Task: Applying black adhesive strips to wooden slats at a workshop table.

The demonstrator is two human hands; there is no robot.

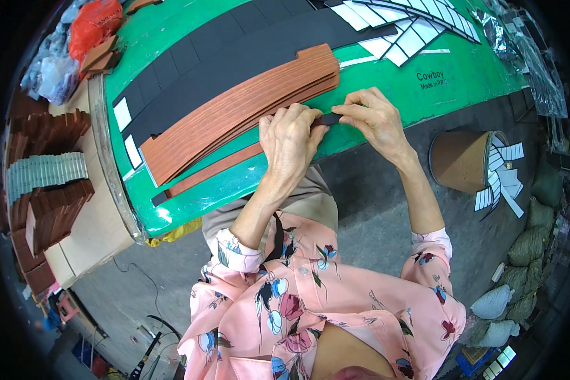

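Note:
A narrow brown wood-grain strip lies slanted along the near edge of the green table, with a black patch on its left end. My left hand is closed over the strip's right part and hides some of it. Between my two hands shows a small black piece at the strip's right end. My right hand pinches that piece with thumb and forefinger. Just beyond my left hand rests a fanned stack of wider wood-grain boards, notched at the ends.
Black sheets cut into sections cover the table's far side. White backing sheets with black lines lie far right. A brown bin with scraps stands on the floor at right. Stacked brown pieces and a red bag are left.

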